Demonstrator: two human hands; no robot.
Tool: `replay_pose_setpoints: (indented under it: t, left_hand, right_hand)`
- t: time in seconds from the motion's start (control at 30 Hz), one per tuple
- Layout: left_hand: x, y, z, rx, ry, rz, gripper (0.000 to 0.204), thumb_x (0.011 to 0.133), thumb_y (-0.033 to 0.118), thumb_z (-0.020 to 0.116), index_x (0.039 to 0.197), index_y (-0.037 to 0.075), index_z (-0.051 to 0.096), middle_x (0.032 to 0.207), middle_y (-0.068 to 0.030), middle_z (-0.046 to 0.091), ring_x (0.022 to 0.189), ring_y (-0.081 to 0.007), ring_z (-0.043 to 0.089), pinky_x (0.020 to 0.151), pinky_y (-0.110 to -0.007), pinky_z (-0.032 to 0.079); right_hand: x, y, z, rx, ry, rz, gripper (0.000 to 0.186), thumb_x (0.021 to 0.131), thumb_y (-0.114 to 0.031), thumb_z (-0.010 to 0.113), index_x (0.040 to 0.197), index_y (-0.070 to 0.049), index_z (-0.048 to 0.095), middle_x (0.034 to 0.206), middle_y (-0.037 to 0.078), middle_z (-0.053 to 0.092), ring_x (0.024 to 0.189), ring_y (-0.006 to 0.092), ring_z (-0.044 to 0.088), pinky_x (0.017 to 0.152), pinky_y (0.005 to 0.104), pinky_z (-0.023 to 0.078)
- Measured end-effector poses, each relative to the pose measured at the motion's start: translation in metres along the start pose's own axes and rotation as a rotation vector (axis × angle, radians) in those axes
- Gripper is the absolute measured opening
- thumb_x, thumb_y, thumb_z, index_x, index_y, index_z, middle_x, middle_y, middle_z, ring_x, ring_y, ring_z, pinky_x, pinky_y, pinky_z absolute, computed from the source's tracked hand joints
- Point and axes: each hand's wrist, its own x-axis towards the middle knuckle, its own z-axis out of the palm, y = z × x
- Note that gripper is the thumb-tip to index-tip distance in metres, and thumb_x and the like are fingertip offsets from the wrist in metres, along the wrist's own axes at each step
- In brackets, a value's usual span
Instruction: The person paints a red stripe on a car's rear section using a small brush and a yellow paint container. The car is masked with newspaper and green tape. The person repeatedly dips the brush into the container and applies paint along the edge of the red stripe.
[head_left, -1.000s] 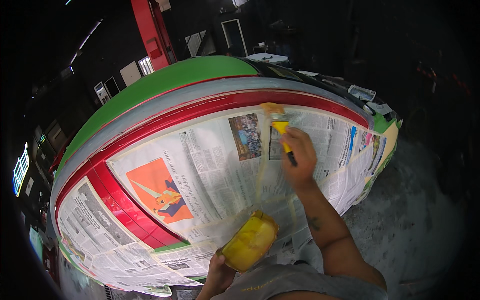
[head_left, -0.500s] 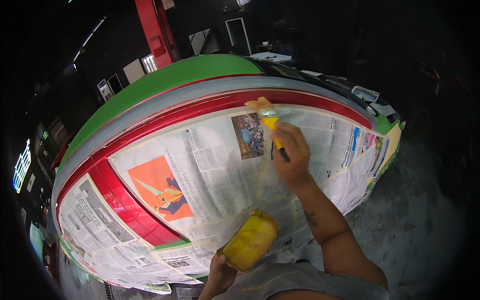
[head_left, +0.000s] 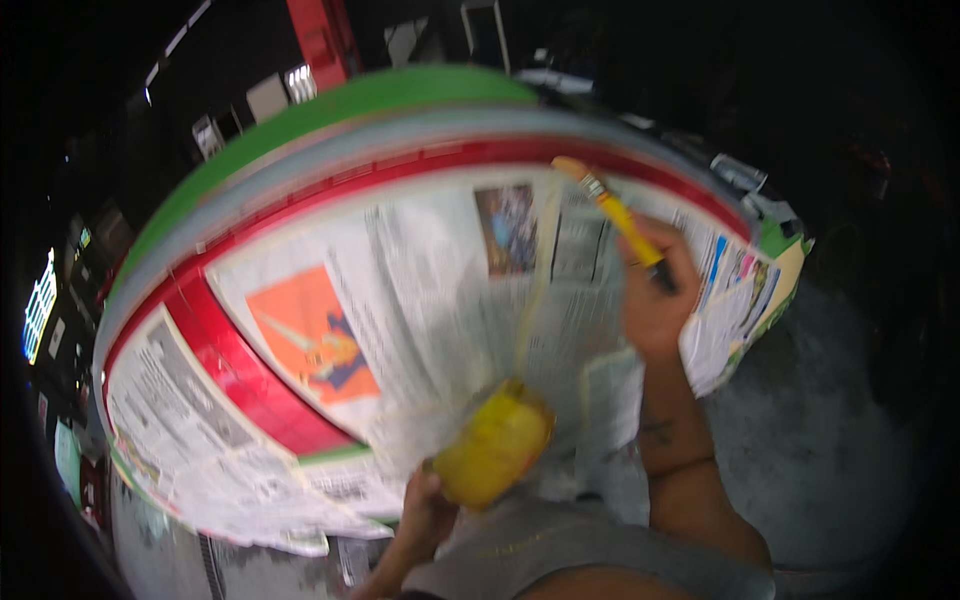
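"Head view, and the right hand (head_left: 660, 295) has its grip closed round a yellow-handled brush (head_left: 622, 212), bristles up at the red band (head_left: 450, 158)!"
"Touching it?"
"Too blurred to tell!"
"And the left hand (head_left: 430, 508)?"
"Its grip clasps the yellow container (head_left: 495, 445), low down near the grey shirt (head_left: 570, 545), before the newspaper sheets (head_left: 430, 245)!"

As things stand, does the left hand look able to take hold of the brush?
Probably not directly: the left hand is occupied with the yellow tub, and the brush is in the right hand, farther off, near the red strip.
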Motion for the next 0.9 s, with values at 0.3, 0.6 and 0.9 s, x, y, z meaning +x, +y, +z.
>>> replay_pose_setpoints:
  t: [0.3, 0.6, 0.9]
  left_hand:
    - [0.011, 0.006, -0.014, 0.044, -0.012, -0.08, 0.068, 0.096, 0.032, 0.085, 0.146, -0.001, 0.053, 0.141, -0.0163, 0.068, 0.128, -0.0263, 0.071, 0.107, -0.047, 0.063]
    - [0.024, -0.003, -0.004, 0.119, -0.022, -0.13, 0.062, 0.096, 0.032, 0.085, 0.141, 0.0, 0.056, 0.136, -0.0143, 0.068, 0.122, -0.0244, 0.072, 0.103, -0.045, 0.064]
    - [0.031, -0.008, -0.005, 0.085, -0.006, -0.146, 0.068, 0.095, 0.04, 0.084, 0.143, 0.002, 0.056, 0.138, -0.0129, 0.067, 0.126, -0.0251, 0.07, 0.103, -0.047, 0.064]
  right_hand:
    - [-0.032, -0.073, -0.055, 0.467, -1.253, 0.102, 0.036, 0.08, 0.007, 0.085, 0.114, 0.0, 0.076, 0.115, 0.016, 0.079, 0.102, 0.0338, 0.079, 0.088, 0.0397, 0.062]
    - [-0.054, -0.061, -0.057, 0.27, -1.239, 0.287, 0.023, 0.092, 0.002, 0.083, 0.112, -0.002, 0.074, 0.114, 0.013, 0.08, 0.092, 0.0279, 0.08, 0.077, 0.0403, 0.063]
    - [-0.153, -0.023, -0.079, 1.046, -0.097, 1.425, 0.011, 0.112, -0.01, 0.066, 0.122, -0.003, 0.066, 0.113, 0.019, 0.079, 0.096, 0.0292, 0.082, 0.081, 0.0348, 0.068]
